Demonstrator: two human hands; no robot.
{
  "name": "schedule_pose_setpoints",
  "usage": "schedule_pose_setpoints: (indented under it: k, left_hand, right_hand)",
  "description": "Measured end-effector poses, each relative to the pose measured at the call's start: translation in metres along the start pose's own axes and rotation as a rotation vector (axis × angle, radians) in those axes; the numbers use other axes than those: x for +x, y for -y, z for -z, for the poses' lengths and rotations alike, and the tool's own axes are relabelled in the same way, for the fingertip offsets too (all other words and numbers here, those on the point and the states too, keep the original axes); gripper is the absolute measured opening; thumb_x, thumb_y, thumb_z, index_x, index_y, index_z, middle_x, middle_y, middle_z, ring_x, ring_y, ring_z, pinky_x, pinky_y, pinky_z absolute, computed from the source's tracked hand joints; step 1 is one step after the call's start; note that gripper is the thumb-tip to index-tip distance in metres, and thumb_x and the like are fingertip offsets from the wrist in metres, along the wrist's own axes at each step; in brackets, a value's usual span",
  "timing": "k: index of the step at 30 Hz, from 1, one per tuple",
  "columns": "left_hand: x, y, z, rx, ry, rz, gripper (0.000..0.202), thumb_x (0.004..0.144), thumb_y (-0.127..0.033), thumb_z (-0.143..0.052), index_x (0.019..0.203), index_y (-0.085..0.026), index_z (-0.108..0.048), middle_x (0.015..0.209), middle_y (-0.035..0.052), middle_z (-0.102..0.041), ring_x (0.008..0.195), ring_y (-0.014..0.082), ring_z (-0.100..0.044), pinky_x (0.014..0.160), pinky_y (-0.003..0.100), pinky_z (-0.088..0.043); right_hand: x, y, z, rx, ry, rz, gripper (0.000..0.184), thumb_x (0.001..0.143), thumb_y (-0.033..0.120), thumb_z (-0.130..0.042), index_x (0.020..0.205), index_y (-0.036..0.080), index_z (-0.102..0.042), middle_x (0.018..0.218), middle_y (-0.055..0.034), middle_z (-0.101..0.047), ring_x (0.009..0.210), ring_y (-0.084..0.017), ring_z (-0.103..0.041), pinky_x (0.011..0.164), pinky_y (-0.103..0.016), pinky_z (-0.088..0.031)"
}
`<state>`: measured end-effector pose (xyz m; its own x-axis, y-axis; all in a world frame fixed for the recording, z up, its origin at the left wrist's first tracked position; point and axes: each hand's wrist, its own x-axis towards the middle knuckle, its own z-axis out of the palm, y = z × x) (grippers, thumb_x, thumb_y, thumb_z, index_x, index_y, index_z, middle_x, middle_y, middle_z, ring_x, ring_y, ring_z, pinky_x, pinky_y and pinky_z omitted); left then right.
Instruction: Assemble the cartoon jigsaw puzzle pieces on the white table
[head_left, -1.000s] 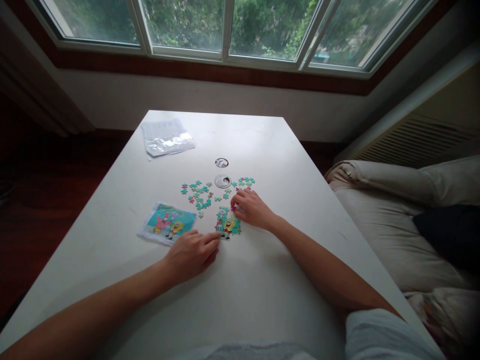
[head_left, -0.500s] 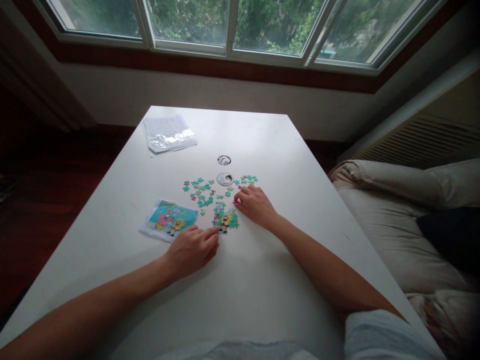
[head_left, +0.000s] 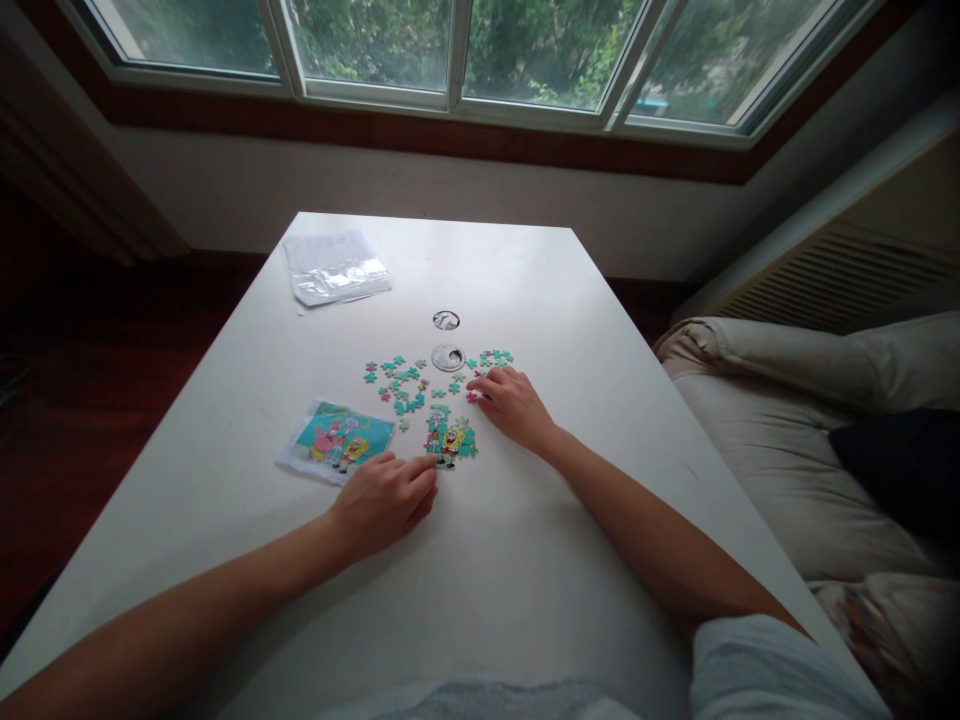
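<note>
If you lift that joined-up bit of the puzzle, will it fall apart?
Probably. The joined puzzle section is small flat pieces interlocked, so it would likely sag and split if lifted by one edge. It looks thin and light, so it should slide easily on the smooth table.

Left hand (head_left: 382,500), right hand (head_left: 514,405), palm-down

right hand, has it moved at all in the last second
Yes, slightly. The right hand has drawn off the assembled puzzle patch, sliding away from the person toward the loose pieces beside the round disc.
</note>
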<state>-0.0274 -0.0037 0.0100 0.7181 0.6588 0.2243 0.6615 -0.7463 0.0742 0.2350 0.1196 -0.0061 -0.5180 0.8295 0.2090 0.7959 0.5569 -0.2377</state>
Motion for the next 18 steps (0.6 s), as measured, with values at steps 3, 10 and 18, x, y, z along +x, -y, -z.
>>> schedule_pose_setpoints:
  k: [3,10,18]
  left_hand:
    - [0.0002,-0.0001,0.0003,-0.013,0.004,0.003,0.020,0.102,-0.024,-0.046,0.098,-0.019,-0.065,0.123,0.0060,-0.072,0.080,0.0168,-0.071,0.071,0.034,-0.050]
    - [0.0011,-0.0007,0.0029,-0.020,-0.001,0.009,0.021,0.102,-0.024,-0.045,0.098,-0.019,-0.065,0.122,0.0068,-0.072,0.079,0.0162,-0.070,0.071,0.033,-0.051]
    - [0.0011,0.0004,0.0023,-0.019,0.013,0.012,0.022,0.103,-0.025,-0.044,0.097,-0.019,-0.065,0.124,0.0061,-0.072,0.080,0.0163,-0.070,0.071,0.034,-0.050]
  right_hand:
    - [-0.0016,-0.0023,0.0015,0.024,-0.023,-0.021,0.018,0.093,0.023,-0.062,0.110,0.024,-0.069,0.103,-0.0082,-0.065,0.101,-0.025,-0.054,0.089,-0.037,-0.039]
    - [-0.0024,0.0023,0.0032,0.045,-0.013,-0.018,0.012,0.093,0.032,-0.065,0.101,0.024,-0.070,0.099,-0.0077,-0.064,0.100,-0.026,-0.054,0.089,-0.038,-0.039]
    - [0.0010,0.0022,0.0012,0.066,0.020,-0.011,0.010,0.093,0.031,-0.066,0.099,0.023,-0.068,0.101,-0.0071,-0.064,0.099,-0.024,-0.053,0.087,-0.036,-0.038]
